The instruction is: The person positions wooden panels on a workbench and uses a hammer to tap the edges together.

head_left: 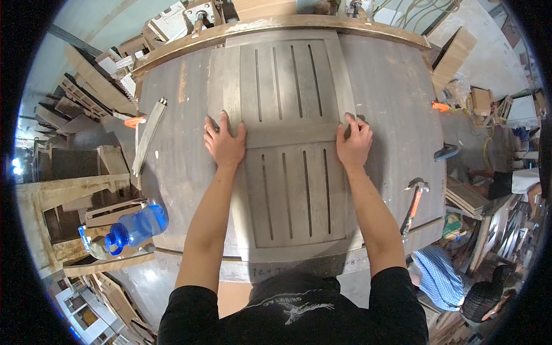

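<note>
A grey-brown wooden door panel (287,135) with two sets of narrow vertical slots and a rail across its middle lies flat on the workbench. Its long axis points away from me. My left hand (226,144) straddles the left side at the middle rail, thumb inward and fingers spread over the outer edge. Opposite it, my right hand (355,142) grips the right side, with its thumb on the face and its fingers bent at the outer edge. The undersides of both hands are hidden.
Thin wooden strips (149,135) lie on the bench's left; a hammer (414,201) lies at right. A blue water jug (138,226) is at lower left. Along the far edge runs a raised wooden bar (276,23). Another person in a blue checked garment (440,276) is at lower right.
</note>
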Demonstrator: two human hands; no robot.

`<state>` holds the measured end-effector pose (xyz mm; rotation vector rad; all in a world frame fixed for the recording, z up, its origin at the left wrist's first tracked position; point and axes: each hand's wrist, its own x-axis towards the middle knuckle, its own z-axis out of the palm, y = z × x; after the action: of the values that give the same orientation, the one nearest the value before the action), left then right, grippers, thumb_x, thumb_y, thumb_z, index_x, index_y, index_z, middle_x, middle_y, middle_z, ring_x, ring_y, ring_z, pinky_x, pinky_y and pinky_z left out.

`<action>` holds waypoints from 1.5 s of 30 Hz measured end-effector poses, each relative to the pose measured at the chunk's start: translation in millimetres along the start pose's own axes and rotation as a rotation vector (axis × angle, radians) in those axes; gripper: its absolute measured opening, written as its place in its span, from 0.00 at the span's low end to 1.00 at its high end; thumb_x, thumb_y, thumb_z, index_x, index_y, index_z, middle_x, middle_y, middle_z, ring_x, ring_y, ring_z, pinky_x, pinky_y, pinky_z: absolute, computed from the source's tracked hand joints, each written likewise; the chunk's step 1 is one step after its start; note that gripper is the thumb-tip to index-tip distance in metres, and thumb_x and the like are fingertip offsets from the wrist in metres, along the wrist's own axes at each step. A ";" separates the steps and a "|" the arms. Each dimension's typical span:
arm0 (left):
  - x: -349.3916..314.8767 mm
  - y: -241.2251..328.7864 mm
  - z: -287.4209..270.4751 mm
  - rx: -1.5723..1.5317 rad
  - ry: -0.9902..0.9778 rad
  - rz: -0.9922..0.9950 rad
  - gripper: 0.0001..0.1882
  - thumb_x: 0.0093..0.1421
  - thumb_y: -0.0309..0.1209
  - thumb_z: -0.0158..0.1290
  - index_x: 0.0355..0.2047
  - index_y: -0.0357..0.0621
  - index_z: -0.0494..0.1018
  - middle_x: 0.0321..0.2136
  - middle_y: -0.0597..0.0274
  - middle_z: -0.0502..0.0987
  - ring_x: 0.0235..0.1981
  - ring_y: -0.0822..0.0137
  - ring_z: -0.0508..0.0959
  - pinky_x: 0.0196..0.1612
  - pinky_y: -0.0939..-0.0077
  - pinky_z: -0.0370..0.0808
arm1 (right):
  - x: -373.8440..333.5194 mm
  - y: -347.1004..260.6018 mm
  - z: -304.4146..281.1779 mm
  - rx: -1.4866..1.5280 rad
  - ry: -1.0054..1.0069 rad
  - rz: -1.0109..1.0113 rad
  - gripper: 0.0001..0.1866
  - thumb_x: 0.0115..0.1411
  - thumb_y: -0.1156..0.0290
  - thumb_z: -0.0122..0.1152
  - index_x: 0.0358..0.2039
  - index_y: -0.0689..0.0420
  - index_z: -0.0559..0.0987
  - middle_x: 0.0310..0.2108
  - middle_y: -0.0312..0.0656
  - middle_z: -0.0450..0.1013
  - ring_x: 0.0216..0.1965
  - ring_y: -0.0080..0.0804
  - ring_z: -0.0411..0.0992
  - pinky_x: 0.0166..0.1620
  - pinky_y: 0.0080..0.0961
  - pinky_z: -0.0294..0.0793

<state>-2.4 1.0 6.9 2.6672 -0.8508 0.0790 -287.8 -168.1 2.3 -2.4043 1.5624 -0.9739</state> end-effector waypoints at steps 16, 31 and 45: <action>-168.9 -84.6 -58.4 -0.172 -0.194 0.227 0.34 0.66 0.46 0.49 0.65 0.37 0.60 0.69 0.46 0.53 0.71 0.47 0.49 0.71 0.46 0.42 | -150.8 38.1 -128.3 -0.021 -0.394 0.113 0.41 0.60 0.52 0.62 0.67 0.60 0.60 0.67 0.56 0.57 0.68 0.55 0.54 0.68 0.52 0.49; -218.8 -80.9 -134.4 -1.344 -0.418 -0.538 0.15 0.63 0.36 0.52 0.47 0.41 0.71 0.37 0.64 0.75 0.39 0.68 0.74 0.44 0.71 0.73 | -162.4 9.3 -210.2 0.686 -0.307 0.659 0.22 0.61 0.68 0.64 0.55 0.58 0.72 0.36 0.38 0.76 0.33 0.22 0.72 0.36 0.23 0.73; -225.2 42.6 -202.5 -1.557 -1.187 0.362 0.22 0.66 0.48 0.49 0.47 0.42 0.67 0.40 0.64 0.71 0.41 0.65 0.70 0.45 0.66 0.65 | -455.6 -126.9 -497.4 0.515 0.631 0.944 0.24 0.64 0.69 0.59 0.60 0.60 0.70 0.36 0.34 0.77 0.38 0.18 0.72 0.42 0.18 0.72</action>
<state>-201.3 160.8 175.7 0.8682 -0.9666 -1.4764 -591.0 399.2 242.0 -0.8468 1.9507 -1.6367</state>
